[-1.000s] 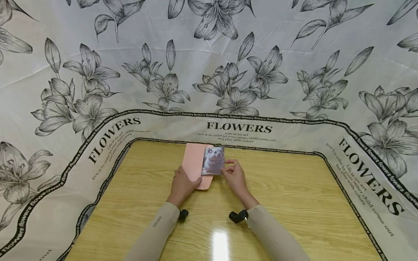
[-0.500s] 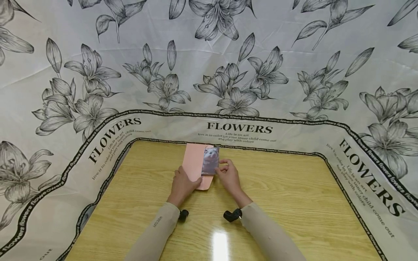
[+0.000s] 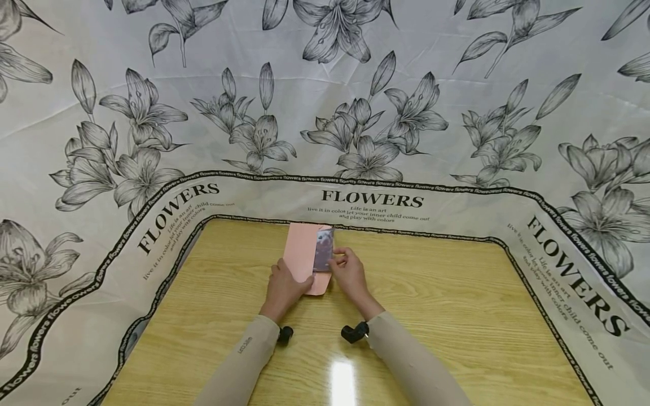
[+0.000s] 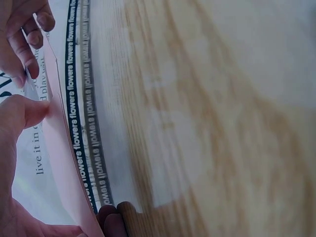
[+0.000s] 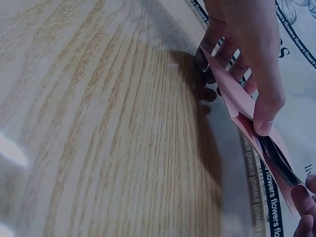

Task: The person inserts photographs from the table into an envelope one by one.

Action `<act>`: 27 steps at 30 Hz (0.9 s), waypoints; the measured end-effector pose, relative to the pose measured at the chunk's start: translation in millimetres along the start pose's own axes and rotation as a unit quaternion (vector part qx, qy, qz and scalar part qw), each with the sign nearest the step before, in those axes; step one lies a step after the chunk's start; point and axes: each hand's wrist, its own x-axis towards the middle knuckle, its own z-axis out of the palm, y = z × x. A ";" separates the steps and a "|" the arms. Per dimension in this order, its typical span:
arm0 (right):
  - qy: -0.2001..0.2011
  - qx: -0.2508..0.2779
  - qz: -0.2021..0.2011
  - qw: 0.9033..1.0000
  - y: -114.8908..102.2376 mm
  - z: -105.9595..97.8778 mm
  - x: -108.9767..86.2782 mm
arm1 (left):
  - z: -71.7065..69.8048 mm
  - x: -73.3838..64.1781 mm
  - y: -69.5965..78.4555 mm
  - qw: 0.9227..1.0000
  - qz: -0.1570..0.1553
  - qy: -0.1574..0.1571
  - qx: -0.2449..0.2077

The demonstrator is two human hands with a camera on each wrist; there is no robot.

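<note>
A pink envelope [image 3: 301, 246] is held off the table by my left hand [image 3: 287, 287], thumb on its front and fingers behind. In the left wrist view the pink paper [image 4: 61, 143] passes between thumb and fingers. A photo card [image 3: 323, 251] with a pale furry animal sticks partly out of the envelope's right-hand opening; the rest is hidden inside. My right hand [image 3: 351, 276] pinches the card's right edge. In the right wrist view the card's dark edge [image 5: 273, 157] shows inside the gaping envelope, and the right fingertips [image 5: 301, 200] touch its end.
Under both hands lies a wood-grain table [image 3: 431, 316] with a light glare near its front. A white cloth [image 3: 376, 200] with flower drawings and lettering rises behind and at both sides. Black wrist cameras [image 3: 354, 332] sit at both cuffs.
My right hand has moved left with the photo card, which slides deeper into the envelope, so less of the picture shows. The left hand and the envelope have stayed in place.
</note>
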 end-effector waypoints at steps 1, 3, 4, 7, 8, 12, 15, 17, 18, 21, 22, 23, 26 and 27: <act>0.000 -0.004 -0.002 1.000 0.1 0.9 0.8 | 0.2 0.3 0.0 1.000 -0.001 0.000 0.000; -0.002 -0.010 -0.004 1.000 -0.3 2.4 2.0 | 0.5 1.0 -0.3 1.000 0.000 0.002 0.001; -0.003 -0.015 -0.004 1.000 -0.6 3.0 2.4 | 0.7 1.3 -0.4 1.000 -0.001 0.002 0.001; -0.006 -0.021 -0.004 1.000 -0.9 5.4 3.1 | 1.6 2.3 -1.1 1.000 -0.001 0.004 0.003; -0.006 -0.022 -0.002 1.000 -0.9 6.4 3.3 | 1.8 2.5 -1.3 1.000 -0.001 0.004 0.004; -0.003 -0.029 0.001 1.000 -0.6 11.9 4.2 | 2.3 2.7 -1.7 1.000 0.001 0.008 0.007; 0.000 -0.037 -0.003 0.999 -0.1 15.4 4.7 | 2.5 2.5 -1.0 1.000 0.002 0.011 0.010; 0.001 -0.044 -0.006 0.999 0.5 17.4 4.9 | 2.5 2.2 -0.3 1.000 0.002 0.012 0.014; 0.002 -0.049 -0.007 0.999 0.5 18.2 4.7 | 2.6 2.0 0.0 1.000 0.001 0.011 0.016; 0.005 -0.058 -0.011 0.998 1.7 20.8 4.8 | 2.8 1.2 0.8 1.000 0.002 0.012 0.019; 0.006 -0.059 -0.013 0.998 1.7 21.8 4.9 | 2.6 0.7 1.1 1.000 0.002 0.012 0.018; 0.006 -0.060 -0.013 0.998 1.5 22.7 4.8 | 2.5 0.4 1.2 1.000 0.003 0.013 0.017; 0.011 -0.062 -0.017 0.998 0.2 25.6 5.0 | 2.6 0.5 1.3 1.000 0.005 0.015 0.017; 0.013 -0.065 -0.018 0.998 -0.2 26.7 5.0 | 2.8 0.8 1.2 1.000 0.006 0.017 0.016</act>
